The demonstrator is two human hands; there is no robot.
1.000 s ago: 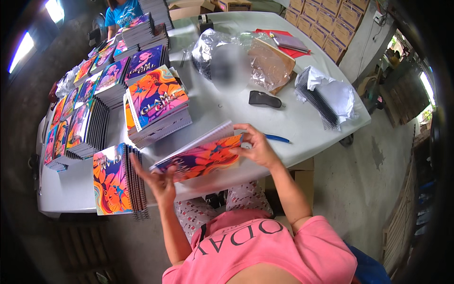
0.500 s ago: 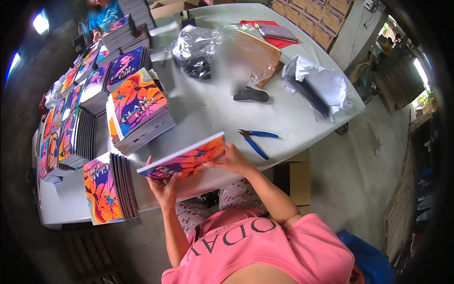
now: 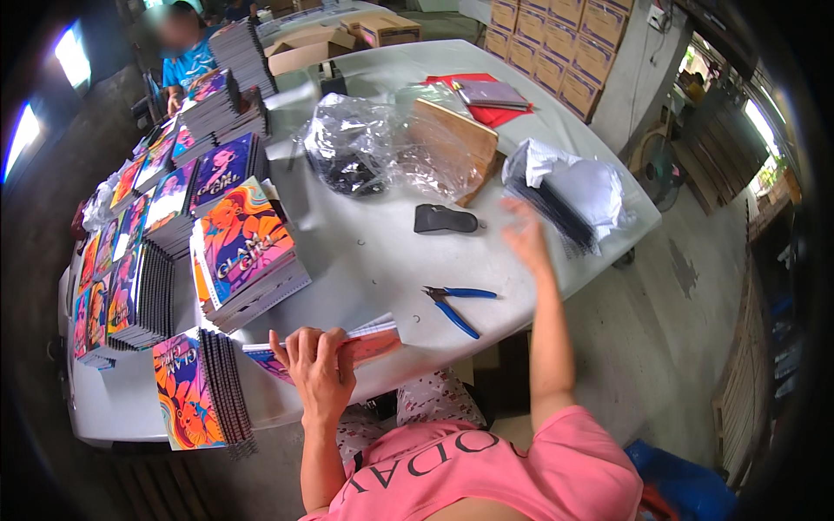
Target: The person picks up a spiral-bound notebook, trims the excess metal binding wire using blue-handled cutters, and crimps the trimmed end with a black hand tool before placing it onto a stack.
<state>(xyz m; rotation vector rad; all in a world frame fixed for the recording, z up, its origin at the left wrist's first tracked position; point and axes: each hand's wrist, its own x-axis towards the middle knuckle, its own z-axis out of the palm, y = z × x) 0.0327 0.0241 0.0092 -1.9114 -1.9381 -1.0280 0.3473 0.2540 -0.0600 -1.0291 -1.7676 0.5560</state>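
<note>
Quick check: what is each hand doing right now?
Left hand: closed on the notebook.
Right hand: open, empty, raised near the black spiral bindings.

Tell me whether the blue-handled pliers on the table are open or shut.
Open: the pliers lie flat on the table, their two blue handles spread apart in a V, with neither hand touching them.

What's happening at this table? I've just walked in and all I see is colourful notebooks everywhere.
A person in a pink shirt sits at a white table. Their left hand holds a spiral-bound notebook by its edge at the table's near side. Their right hand is raised, blurred and empty, near a white bag of black binding coils. Blue-handled pliers lie beside the notebook. Stacks of finished notebooks fill the table's left side.
</note>
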